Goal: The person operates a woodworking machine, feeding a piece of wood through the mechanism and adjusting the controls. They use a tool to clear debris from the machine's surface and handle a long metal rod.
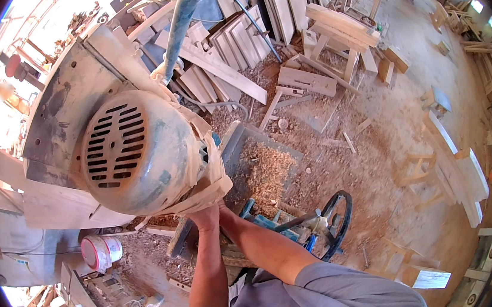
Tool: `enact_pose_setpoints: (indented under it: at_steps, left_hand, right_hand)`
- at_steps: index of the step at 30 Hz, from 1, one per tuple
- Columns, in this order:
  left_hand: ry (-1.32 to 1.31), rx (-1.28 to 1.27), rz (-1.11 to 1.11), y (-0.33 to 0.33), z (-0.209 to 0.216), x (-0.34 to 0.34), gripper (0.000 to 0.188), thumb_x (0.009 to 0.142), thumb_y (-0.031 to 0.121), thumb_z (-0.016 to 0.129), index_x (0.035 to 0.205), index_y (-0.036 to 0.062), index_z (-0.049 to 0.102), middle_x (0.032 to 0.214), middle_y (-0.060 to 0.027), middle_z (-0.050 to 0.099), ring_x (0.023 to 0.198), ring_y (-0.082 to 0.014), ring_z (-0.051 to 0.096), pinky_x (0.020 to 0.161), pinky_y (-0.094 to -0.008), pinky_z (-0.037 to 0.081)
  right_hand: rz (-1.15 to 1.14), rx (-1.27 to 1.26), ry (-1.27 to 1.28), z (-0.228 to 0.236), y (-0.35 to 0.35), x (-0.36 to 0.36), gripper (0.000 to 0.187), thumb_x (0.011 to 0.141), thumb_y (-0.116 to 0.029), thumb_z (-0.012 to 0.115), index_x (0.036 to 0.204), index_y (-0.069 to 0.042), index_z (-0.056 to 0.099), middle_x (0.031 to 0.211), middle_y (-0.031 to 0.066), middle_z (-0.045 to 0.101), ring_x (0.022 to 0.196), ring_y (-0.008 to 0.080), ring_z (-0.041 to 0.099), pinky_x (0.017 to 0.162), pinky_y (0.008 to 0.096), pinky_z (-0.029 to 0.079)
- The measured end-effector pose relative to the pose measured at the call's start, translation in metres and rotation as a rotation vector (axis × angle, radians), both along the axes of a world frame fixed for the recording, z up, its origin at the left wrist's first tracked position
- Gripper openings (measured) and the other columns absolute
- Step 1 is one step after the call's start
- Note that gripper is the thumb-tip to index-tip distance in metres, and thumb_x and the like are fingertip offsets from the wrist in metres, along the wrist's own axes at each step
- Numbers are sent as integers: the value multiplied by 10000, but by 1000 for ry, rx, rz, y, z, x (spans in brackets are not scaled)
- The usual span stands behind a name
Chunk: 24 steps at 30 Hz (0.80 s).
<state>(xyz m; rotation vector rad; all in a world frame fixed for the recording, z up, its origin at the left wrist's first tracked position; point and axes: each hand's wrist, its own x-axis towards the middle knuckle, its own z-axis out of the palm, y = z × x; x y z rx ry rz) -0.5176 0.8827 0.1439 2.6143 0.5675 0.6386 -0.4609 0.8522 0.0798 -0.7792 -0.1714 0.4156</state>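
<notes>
A large dusty motor [113, 145] with a slotted round cover fills the left middle of the head view. Brown sheet material [209, 187], creased and torn, is wrapped about its right side. Both my arms reach up under that wrapping, close together. My left hand [206, 217] shows only its back and wrist below the edge of the sheet. My right hand [226, 214] is right beside it, with the fingers also out of sight. Whatever they hold or touch is hidden. Just beyond my hands, a heap of wood shavings [269, 171] lies on a dark metal table [238, 144].
A black handwheel [340, 226] stands right of my arms. A thick hose [182, 21] rises from the machine. Boards [240, 42] are stacked behind it, and a trestle [343, 32] carries timber. A pink-lidded bucket [100, 253] sits lower left. Scraps litter the floor [340, 169].
</notes>
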Motion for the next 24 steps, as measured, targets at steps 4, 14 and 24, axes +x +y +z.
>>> enact_pose_setpoints:
  at_steps: [4,14,24]
  left_hand:
    - [-42,-268,-192,20,-4,0,352,873,225,637,1167,34,609,1185,-173,613,1116,-333,558,943,-436,436]
    - [-129,-189,-146,1,4,-3,333,869,265,631,1145,79,654,1167,-161,643,1138,-361,559,998,-475,396]
    - [-14,-338,-178,-5,6,-3,443,883,274,639,1260,51,565,1283,-184,567,1218,-339,506,1043,-443,364]
  right_hand:
    - [5,13,-10,-4,0,0,284,845,-99,667,1111,-3,649,1080,59,665,918,147,616,818,339,523]
    - [3,39,0,-4,0,-3,301,844,-108,673,1126,-9,641,1088,60,662,931,147,611,831,342,518]
    - [-9,36,10,-11,-2,-13,318,842,-117,679,1141,-15,633,1097,62,659,945,147,606,843,344,513]
